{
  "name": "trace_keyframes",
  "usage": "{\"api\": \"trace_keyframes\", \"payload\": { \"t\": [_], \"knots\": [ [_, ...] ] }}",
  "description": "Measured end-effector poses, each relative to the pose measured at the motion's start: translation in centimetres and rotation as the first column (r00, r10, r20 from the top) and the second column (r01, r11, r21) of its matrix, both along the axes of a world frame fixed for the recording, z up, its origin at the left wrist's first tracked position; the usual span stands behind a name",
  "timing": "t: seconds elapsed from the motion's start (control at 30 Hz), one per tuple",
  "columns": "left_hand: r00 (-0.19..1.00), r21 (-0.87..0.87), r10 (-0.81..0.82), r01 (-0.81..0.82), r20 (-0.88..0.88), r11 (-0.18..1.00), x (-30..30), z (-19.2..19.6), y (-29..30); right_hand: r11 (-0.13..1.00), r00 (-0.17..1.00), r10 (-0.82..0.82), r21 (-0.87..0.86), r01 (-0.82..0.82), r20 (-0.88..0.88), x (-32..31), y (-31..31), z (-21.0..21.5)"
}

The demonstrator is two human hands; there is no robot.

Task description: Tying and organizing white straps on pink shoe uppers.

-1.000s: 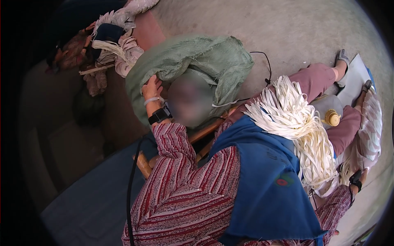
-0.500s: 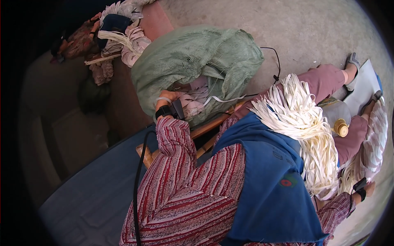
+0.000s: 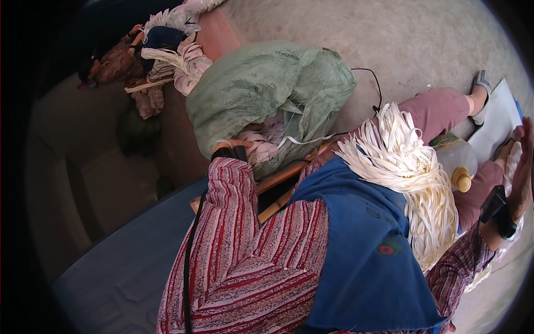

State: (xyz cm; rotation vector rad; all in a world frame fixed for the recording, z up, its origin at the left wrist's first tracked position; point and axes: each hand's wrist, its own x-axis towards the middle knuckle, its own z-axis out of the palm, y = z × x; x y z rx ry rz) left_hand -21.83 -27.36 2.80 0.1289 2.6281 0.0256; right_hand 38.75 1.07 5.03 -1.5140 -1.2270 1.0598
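A bundle of long white flat strips (image 3: 428, 217) lies across my lap over a blue apron (image 3: 361, 261). To its left, a large green woven sack (image 3: 239, 78) gapes open, with pale pink-white strips (image 3: 261, 149) inside. My left hand (image 3: 227, 146) reaches to the sack's mouth beside these strips; its fingers are largely hidden. One loose white strip (image 3: 303, 141) trails from the opening. At the far right my right hand (image 3: 522, 175) is raised with fingers stretched, holding nothing visible. Below it, a whitish braided length (image 3: 509, 234) is partly covered by my arm.
A clear plastic container with a yellowish cap (image 3: 461, 179) sits between my legs. Wooden bars (image 3: 283, 177) run beside my left thigh. Another person (image 3: 119, 61) with white strips is at upper left. A black cable (image 3: 378, 89) lies on the concrete floor (image 3: 411, 39).
My right hand has risen from the braided length by the floor and moved forward along the right edge. My left hand has shifted slightly nearer to me at the sack's mouth.
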Motion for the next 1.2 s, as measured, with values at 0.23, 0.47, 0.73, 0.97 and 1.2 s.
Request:
{"api": "trace_keyframes", "payload": {
  "t": [0.23, 0.47, 0.73, 0.97, 1.2],
  "knots": [
    [0.998, 0.059, 0.057, -0.058, 0.017, 0.997, 0.1, 0.2, -1.3, 0.708, 0.624, 0.66, 0.068, -0.703, -0.42, -20.1, -6.4, -1.0],
    [0.992, 0.109, 0.109, -0.115, 0.066, 0.987, -0.1, -0.3, -1.8, 0.406, 0.316, 0.878, 0.21, -0.889, -0.359, -28.2, -11.6, -2.4],
    [0.977, 0.173, 0.171, -0.192, 0.128, 0.966, -0.2, -1.2, -3.0, 0.351, 0.359, 0.804, -0.11, -0.93, -0.474, -29.3, -12.5, -4.6],
    [0.966, 0.231, 0.247, -0.259, 0.08, 0.938, 2.7, 5.0, -1.2, 0.304, 0.358, 0.782, -0.189, -0.934, -0.509, -30.9, -13.3, -4.4],
    [0.964, 0.516, 0.221, -0.266, 0.148, 0.814, 5.6, 3.0, 1.8, 0.143, 0.122, 0.892, 0.015, -0.99, -0.434, -33.8, -15.7, -4.8]
  ]
}}
